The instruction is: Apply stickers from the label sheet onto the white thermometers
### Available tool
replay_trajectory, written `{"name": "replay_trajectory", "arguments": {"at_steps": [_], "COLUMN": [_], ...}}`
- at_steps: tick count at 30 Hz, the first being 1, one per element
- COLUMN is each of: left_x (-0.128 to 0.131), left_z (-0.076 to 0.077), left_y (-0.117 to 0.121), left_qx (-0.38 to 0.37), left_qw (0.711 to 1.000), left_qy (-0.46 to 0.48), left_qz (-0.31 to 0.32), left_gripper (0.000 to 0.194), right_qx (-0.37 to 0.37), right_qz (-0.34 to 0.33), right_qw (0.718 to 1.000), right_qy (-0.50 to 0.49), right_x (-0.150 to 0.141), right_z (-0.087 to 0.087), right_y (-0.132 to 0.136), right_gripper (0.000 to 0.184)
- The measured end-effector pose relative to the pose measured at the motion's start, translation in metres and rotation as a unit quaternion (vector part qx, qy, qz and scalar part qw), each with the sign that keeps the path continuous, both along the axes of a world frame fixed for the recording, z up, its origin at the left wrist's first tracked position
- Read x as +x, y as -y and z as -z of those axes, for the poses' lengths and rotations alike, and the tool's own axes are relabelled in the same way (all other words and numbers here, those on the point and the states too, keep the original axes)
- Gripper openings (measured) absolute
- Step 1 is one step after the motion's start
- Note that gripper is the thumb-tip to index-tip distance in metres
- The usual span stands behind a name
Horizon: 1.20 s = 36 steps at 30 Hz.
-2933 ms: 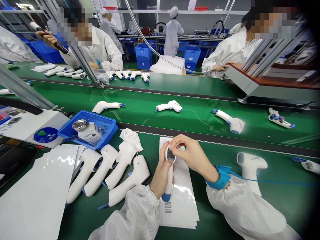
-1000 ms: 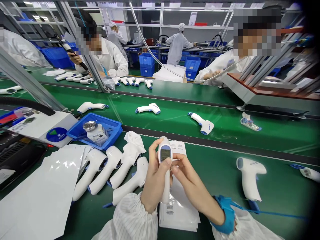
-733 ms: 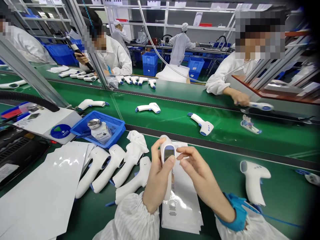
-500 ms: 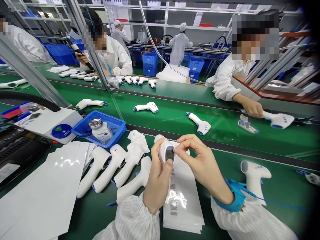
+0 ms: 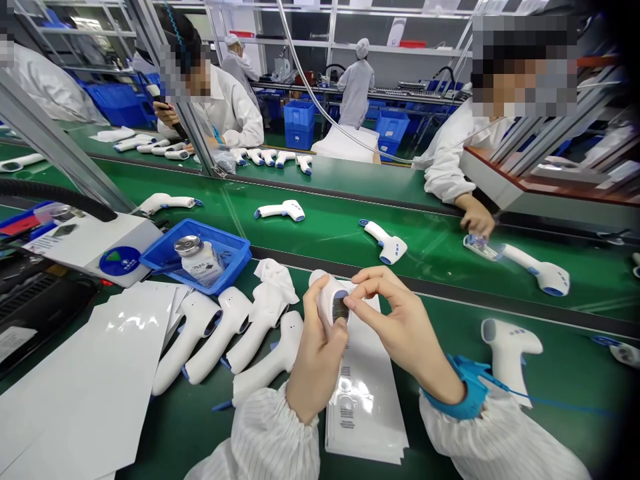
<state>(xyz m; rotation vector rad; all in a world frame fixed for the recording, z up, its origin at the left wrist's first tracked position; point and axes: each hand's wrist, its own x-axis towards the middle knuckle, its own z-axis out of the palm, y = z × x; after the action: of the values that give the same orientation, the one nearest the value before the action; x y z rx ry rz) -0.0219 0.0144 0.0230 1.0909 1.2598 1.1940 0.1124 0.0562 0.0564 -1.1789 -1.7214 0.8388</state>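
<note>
In the head view, two bare hands work over a green worktop (image 5: 450, 327). The left hand (image 5: 317, 363) grasps one white gun-shaped device, the held device (image 5: 325, 300), its fingers (image 5: 310, 303) wrapped round the body and its thumb at the one small screen (image 5: 340, 308). The right hand (image 5: 400, 317) has its thumb and forefinger drawn together at the screen's edge; whether they pinch anything cannot be told. One blue wristband (image 5: 467, 393) circles the right wrist.

The held device is above one stack of printed sheets (image 5: 367, 427). To the left lie four white devices (image 5: 190, 340) in a row, with one white cloth (image 5: 275, 277) on the third from the left. Behind them one blue tray (image 5: 235, 277) holds one bottle (image 5: 203, 263) with a metal cap. One pile of white sheets (image 5: 95, 373) lies farther left. Beyond the right hand are two more devices, one upright device (image 5: 505, 339) in full outline and one blurred device (image 5: 623, 355) near the edge.

Four closed devices (image 5: 393, 250) lie well apart along the middle of the green belt (image 5: 330, 230), plus one opened piece (image 5: 483, 247), which one co-worker's hand (image 5: 477, 217) touches. On the far side, five small devices (image 5: 285, 158) form a row.
</note>
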Motion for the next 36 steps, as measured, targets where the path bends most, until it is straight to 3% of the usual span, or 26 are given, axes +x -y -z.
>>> {"name": "replay_trajectory", "arguments": {"at_steps": [5, 9, 11, 13, 15, 18, 21, 25, 28, 30, 36], "left_x": [-0.001, -0.002, -0.002, -0.003, -0.002, 0.0, 0.002, 0.002, -0.001, -0.002, 0.001], "left_z": [-0.002, -0.007, -0.01, -0.012, -0.014, -0.014, -0.013, -0.011, -0.013, -0.017, -0.038], "left_y": [-0.001, -0.002, -0.002, -0.001, 0.0, 0.002, 0.004, 0.003, 0.001, -0.001, -0.007], "left_qx": [-0.015, -0.043, -0.063, -0.08, -0.103, -0.131, -0.132, -0.112, -0.103, -0.085, -0.06], "left_qw": [0.999, 0.996, 0.993, 0.987, 0.979, 0.972, 0.974, 0.979, 0.98, 0.982, 0.988], "left_qy": [0.039, 0.079, 0.101, 0.134, 0.164, 0.179, 0.168, 0.149, 0.154, 0.154, 0.124], "left_qz": [0.0, 0.001, 0.014, 0.036, 0.059, 0.073, 0.075, 0.079, 0.075, 0.072, 0.075], "left_gripper": [0.055, 0.054, 0.053, 0.059, 0.068, 0.071, 0.069, 0.071, 0.069, 0.07, 0.078], "right_qx": [0.019, -0.009, -0.037, -0.055, -0.04, 0.019, 0.049, -0.025, -0.095, -0.111, -0.02], "right_qz": [-0.041, -0.03, -0.061, -0.106, -0.107, -0.047, -0.01, -0.029, -0.1, -0.123, -0.012], "right_qw": [0.999, 0.998, 0.997, 0.993, 0.993, 0.999, 0.999, 0.999, 0.989, 0.984, 0.993], "right_qy": [-0.026, -0.052, -0.042, -0.026, -0.018, -0.008, -0.008, -0.026, -0.046, -0.069, -0.114], "right_x": [-0.002, -0.001, 0.0, 0.0, 0.0, -0.001, -0.002, -0.002, -0.003, -0.004, -0.008], "right_z": [-0.003, 0.002, 0.005, 0.008, 0.01, 0.012, 0.013, 0.012, 0.01, 0.008, -0.004], "right_y": [0.005, 0.0, -0.005, -0.01, -0.013, -0.015, -0.014, -0.011, -0.005, -0.001, -0.009], "right_gripper": [0.011, 0.006, 0.031, 0.042, 0.03, 0.011, 0.011, 0.007, 0.033, 0.041, 0.02]}}
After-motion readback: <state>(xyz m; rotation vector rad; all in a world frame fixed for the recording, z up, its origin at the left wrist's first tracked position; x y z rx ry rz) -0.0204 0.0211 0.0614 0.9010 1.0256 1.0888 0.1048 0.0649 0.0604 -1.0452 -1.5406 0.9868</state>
